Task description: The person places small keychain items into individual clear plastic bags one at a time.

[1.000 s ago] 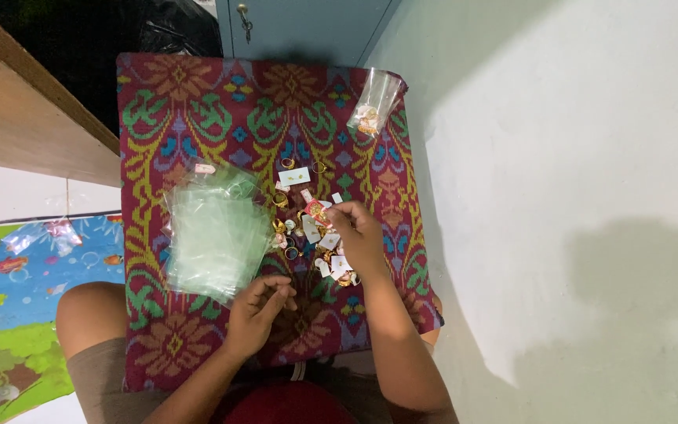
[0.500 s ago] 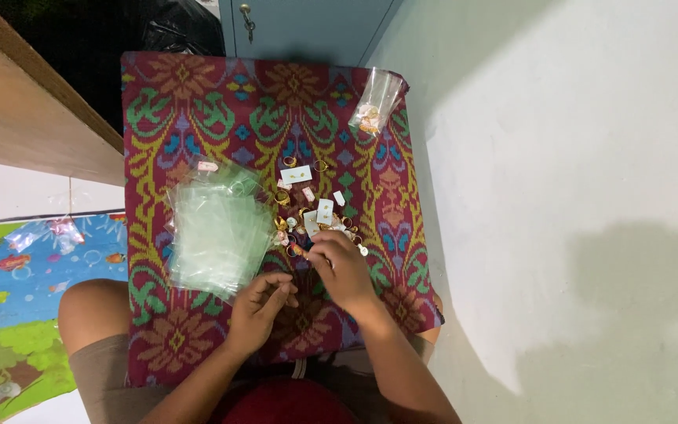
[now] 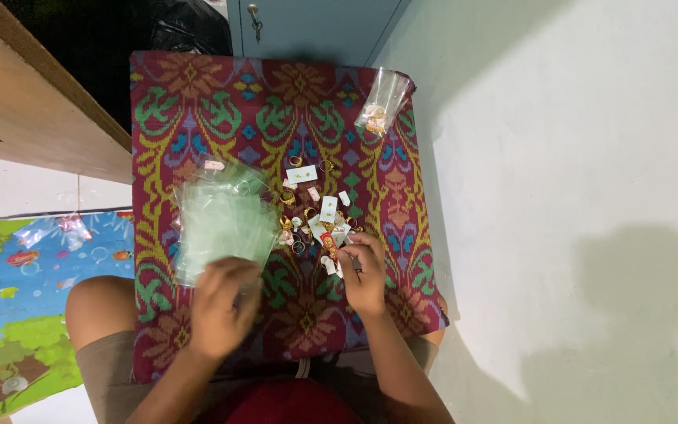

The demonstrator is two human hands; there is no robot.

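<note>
Head view. A person sits with a patterned red cloth (image 3: 198, 102) spread over the lap, seen from above. The left hand (image 3: 225, 302) rests at the near edge of a stack of small clear plastic bags (image 3: 221, 220); its fingers curl downward over the lowest bags, but whether they pinch one cannot be told, since the hand is blurred. The right hand (image 3: 364, 275) sits at the near edge of a scatter of small gold rings and white tags (image 3: 315, 212) in the middle of the cloth, fingers drawn together on a small piece whose kind is too small to tell; just beside the fingertips lies a small red tag (image 3: 328, 242). A single filled clear bag (image 3: 382, 102) lies well apart, at the far right edge of the cloth. A wooden tabletop (image 3: 33, 102), a coloured play mat (image 3: 17, 298) and a pale floor (image 3: 574, 196) surround the lap.

Technique, as a judgement: small pieces handle best taken one at a time with the fingertips, low over the cloth so that a dropped piece stays on it, while the other hand separates a single bag from the stack.
</note>
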